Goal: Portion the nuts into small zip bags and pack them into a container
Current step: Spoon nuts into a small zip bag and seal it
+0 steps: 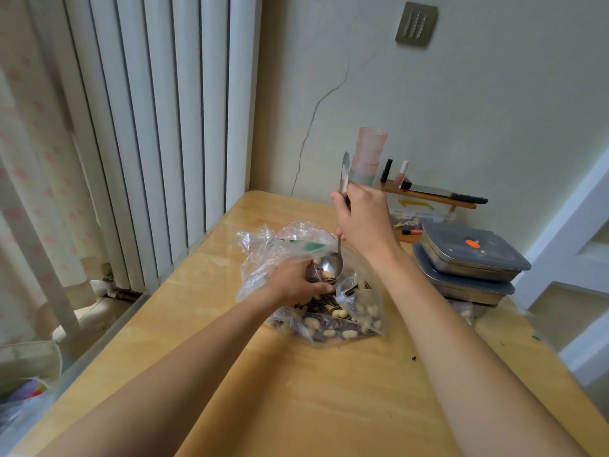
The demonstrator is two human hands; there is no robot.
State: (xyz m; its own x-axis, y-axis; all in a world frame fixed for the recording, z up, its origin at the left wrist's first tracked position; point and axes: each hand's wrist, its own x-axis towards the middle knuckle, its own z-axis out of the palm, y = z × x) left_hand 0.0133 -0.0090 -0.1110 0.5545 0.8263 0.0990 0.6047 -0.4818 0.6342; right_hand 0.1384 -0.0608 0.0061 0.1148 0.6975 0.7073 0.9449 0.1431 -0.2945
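Observation:
A large clear plastic bag (pixel 359 319) of peanuts and dark seeds lies on the wooden table (pixel 296 397). My right hand (pixel 362 219) grips the handle of a metal spoon (pixel 331 267), whose bowl carries a peanut and points down. My left hand (pixel 296 285) grips a small zip bag (pixel 280 245) with a green strip, its mouth held just under the spoon bowl, above the big bag. Most of the small bag's lower part is hidden by my left hand.
Two stacked metal containers with grey lids (pixel 471 258) stand at the right of the table. Behind them are pink stacked cups (pixel 367 153), small bottles and a knife on a low wooden rack (pixel 431 196). A white radiator (pixel 158 127) stands to the left.

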